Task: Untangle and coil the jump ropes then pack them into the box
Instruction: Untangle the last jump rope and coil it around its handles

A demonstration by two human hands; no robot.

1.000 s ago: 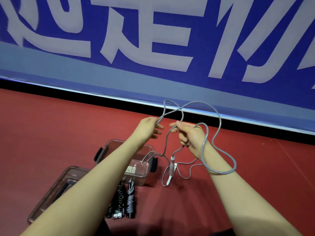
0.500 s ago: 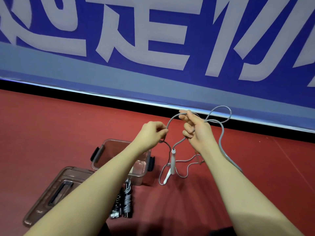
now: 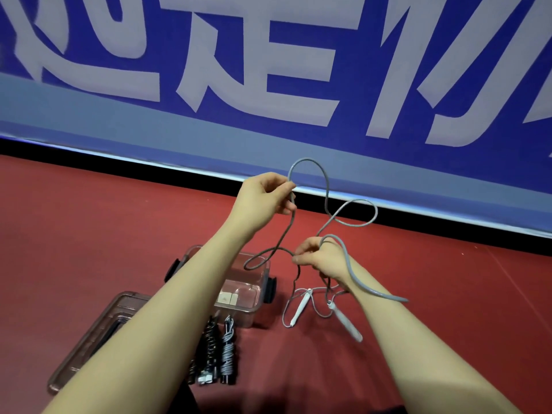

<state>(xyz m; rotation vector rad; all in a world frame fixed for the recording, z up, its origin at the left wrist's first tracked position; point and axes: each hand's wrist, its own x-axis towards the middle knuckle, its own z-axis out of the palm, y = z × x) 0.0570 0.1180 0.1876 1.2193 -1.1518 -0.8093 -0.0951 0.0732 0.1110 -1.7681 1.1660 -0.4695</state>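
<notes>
- Grey jump rope cord (image 3: 328,201) was held in mid-air above a dark red floor (image 3: 89,222), its loops rising in front of a blue banner with pale lettering (image 3: 298,70).
- Partly hidden: the clear plastic storage box with black latches (image 3: 263,282) sat behind the left forearm, and the clear box lid (image 3: 98,333) beside it was partly covered by the same arm.
- Hard to make out: the bundled dark and grey ropes (image 3: 215,357) lying on the floor in front of the box.
- Left hand (image 3: 265,198) pinched the cord high up; right hand (image 3: 319,258) gripped it lower and nearer the camera, a strand trailing over the wrist.
- Between the hands the cord ran on a diagonal, sagging into a loop over the box.
- Two pale handles (image 3: 298,309) lay near the floor below the right hand, right of the box; the right one looked blurred.
</notes>
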